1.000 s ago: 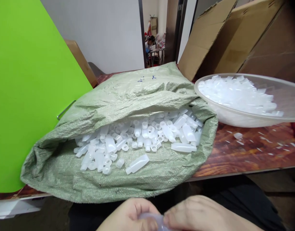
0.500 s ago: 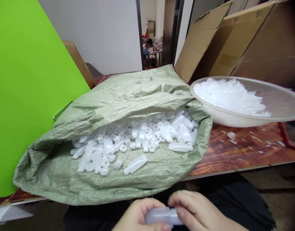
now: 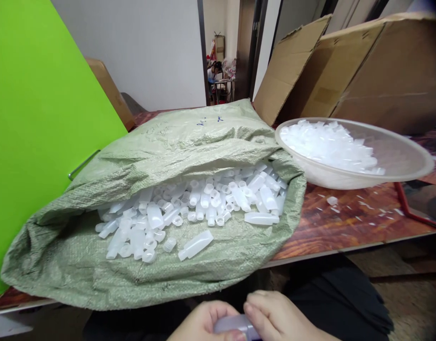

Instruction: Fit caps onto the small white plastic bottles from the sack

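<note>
Two hands closed on 1 translucent bottle (image 3: 230, 323), low over the lap (image 3: 339, 293), just off the surface (image 3: 331, 229) edge. From my feed: L hand (image 3: 209, 322) wraps the body, R hand (image 3: 275, 315) curls tight round the other end; can't tell what's underneath. Risk IMO: plastic's prob slick, so a loose L grip lets it spin or drop. Also, sack (image 3: 218, 265) lip overhangs the edge; a bump could spill the stray bottle (image 3: 195, 245) nearest it.
</note>
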Demonstrator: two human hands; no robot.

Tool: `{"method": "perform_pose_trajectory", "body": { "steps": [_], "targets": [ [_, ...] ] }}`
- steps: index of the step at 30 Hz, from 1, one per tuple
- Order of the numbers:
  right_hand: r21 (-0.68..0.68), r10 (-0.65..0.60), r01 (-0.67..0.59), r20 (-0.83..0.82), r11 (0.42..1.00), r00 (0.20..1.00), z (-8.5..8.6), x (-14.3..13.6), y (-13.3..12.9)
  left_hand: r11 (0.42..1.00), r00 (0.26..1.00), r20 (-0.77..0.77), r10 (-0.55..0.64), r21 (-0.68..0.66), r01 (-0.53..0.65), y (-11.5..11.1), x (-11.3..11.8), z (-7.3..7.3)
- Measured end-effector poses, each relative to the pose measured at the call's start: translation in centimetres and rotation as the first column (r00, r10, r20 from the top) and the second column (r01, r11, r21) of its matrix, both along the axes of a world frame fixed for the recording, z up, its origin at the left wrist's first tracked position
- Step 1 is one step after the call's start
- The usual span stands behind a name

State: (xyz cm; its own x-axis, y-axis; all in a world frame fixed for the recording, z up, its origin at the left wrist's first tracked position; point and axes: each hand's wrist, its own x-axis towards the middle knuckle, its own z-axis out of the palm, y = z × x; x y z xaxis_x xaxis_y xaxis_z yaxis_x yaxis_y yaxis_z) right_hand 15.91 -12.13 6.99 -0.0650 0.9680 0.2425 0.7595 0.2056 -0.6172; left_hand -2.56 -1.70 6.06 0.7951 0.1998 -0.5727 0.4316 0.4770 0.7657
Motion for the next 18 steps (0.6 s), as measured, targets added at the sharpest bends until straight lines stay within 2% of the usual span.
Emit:
{"method": "perform_pose_trajectory", "body": {
  "steps": [2, 4, 5, 7, 9, 10, 11, 13, 14, 15, 16, 18],
  "targets": [
    [0.158, -0.035, 0.025, 0.059, 0.987, 0.998, -0.4, 0.0, 0.2, 1.0, 0.999, 0.022, -0.022, 0.007, 0.022, 0.3, 0.1, 0.0],
    [0.362, -0.064, -0.006, 0.18, 0.932, 0.982, -1.0, 0.0, 0.2, 0.998, 0.998, 0.033, -0.061, 0.006, 0.06, 0.5, 0.1, -0.2],
    [0.419, -0.072, -0.024, 0.213, 0.908, 0.974, -1.4, 0.0, 0.3, 0.997, 0.996, 0.031, -0.082, -0.002, 0.083, 0.6, 0.1, -0.3],
    [0.397, -0.025, -0.026, 0.124, 0.917, 0.992, -2.2, -0.4, 0.4, 0.996, 0.996, 0.029, -0.08, -0.035, 0.081, 0.7, 0.1, -0.5],
    [0.174, 0.029, 0.001, -0.169, 0.985, 0.985, -3.2, -1.1, 0.6, 0.997, 0.998, 0.049, -0.044, -0.064, 0.047, 0.6, 0.2, -0.6],
    [0.003, 0.014, -0.014, -0.348, 1.0, 0.937, -3.7, -1.6, 0.7, 0.997, 0.998, 0.058, -0.034, -0.066, 0.038, 0.6, 0.3, -0.6],
    [-0.17, -0.043, -0.051, -0.505, 0.984, 0.862, -4.1, -2.0, 0.9, 0.998, 0.998, 0.058, -0.029, -0.055, 0.032, 0.6, 0.4, -0.7],
    [-0.447, -0.242, -0.125, -0.675, 0.886, 0.697, -4.8, -2.6, 1.2, 0.999, 0.999, 0.034, -0.042, -0.01, 0.043, 0.5, 0.5, -1.0],
    [-0.546, -0.344, -0.147, -0.69, 0.825, 0.637, -4.9, -2.6, 1.3, 0.999, 0.999, 0.019, -0.043, 0.021, 0.043, 0.5, 0.7, -1.3],
    [-0.617, -0.418, -0.15, -0.672, 0.772, 0.611, -4.9, -2.5, 1.4, 0.997, 0.999, 0.005, -0.033, 0.066, 0.032, 0.5, 0.8, -1.7],
    [-0.662, -0.448, -0.132, -0.627, 0.738, 0.637, -4.7, -2.1, 1.5, 0.991, 1.0, -0.005, -0.005, 0.13, 0.005, 0.5, 1.0, -2.0],
    [-0.711, -0.409, 0.003, -0.401, 0.703, 0.82, -3.3, -1.0, 1.5, 0.953, 0.998, -0.017, 0.054, 0.301, -0.046, 0.6, 1.6, -2.7]
  ]
}}
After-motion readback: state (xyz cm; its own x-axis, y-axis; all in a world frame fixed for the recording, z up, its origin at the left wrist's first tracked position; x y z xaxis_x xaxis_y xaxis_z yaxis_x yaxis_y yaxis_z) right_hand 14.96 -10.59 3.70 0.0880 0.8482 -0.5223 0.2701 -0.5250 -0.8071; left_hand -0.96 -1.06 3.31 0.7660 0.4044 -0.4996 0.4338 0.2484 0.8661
